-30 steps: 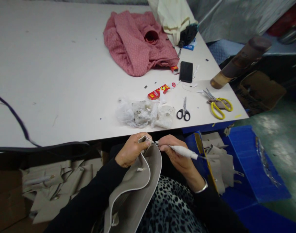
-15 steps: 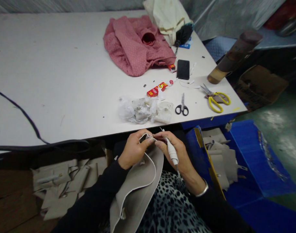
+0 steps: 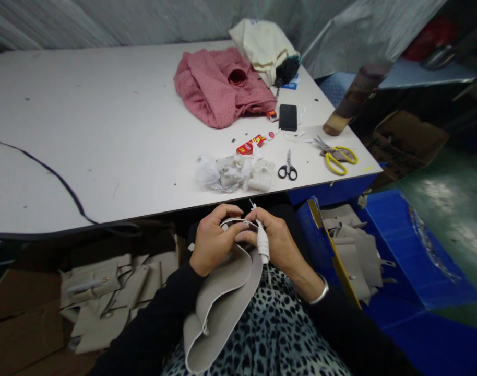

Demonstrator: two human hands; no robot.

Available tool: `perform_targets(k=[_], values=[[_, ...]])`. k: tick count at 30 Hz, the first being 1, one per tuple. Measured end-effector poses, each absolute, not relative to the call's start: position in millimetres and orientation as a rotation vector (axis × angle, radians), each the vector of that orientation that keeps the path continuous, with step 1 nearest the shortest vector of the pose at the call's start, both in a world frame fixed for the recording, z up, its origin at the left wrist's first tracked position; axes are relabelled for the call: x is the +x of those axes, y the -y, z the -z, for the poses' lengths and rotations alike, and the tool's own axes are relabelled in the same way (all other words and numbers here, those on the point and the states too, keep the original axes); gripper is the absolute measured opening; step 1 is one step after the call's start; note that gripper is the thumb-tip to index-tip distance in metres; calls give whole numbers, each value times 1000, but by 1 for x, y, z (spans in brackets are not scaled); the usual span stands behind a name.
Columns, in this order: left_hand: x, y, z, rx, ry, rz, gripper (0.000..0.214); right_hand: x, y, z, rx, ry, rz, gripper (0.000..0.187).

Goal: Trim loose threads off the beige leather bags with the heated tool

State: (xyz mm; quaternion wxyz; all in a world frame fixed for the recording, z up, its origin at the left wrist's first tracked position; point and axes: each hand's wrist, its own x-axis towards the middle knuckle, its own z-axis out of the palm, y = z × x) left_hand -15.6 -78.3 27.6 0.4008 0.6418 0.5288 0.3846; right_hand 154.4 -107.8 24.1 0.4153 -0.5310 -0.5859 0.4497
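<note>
While the left hand [image 3: 212, 243] grips the rim of a beige bag [image 3: 226, 279] between thumb and fingers, the right hand [image 3: 276, 239] is just beside it at the same rim, its fingers grasping a white tool [image 3: 263, 245]. The tool's thin tip points up toward the worktop [image 3: 105, 156]; whether it touches the bag, I cannot tell. The bag hangs below both hands, over the spotted cloth [image 3: 258, 326] on the person's lap, in front of the worktop's near edge.

On the worktop, just beyond the hands, lies a crumpled whitish bundle [image 3: 234, 173]. To its right are black scissors [image 3: 288, 166], then yellow-handled scissors [image 3: 333, 150] near a tilted-looking bottle [image 3: 350, 102]. A red packet [image 3: 248, 146] lies behind the bundle, with pink cloth [image 3: 218, 94] farther back. Down to the left, a cardboard box [image 3: 23, 313] stands beside a heap of beige pieces [image 3: 113, 284]; to the right, a blue box [image 3: 414, 256] holds similar ones.
</note>
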Motion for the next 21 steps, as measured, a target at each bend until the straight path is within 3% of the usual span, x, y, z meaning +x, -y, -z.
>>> perform_targets(k=[8, 13, 21], values=[[-32, 86, -38, 1564, -1067, -885, 24, 152, 119, -27, -1277, 1505, -1013, 25], [-46, 90, -41, 1114, -920, -1100, 35, 154, 131, -29, -1270, 1492, -890, 20], [-52, 83, -32, 798, -1102, -1279, 36, 175, 146, -49, -1418, 1416, -590, 25]])
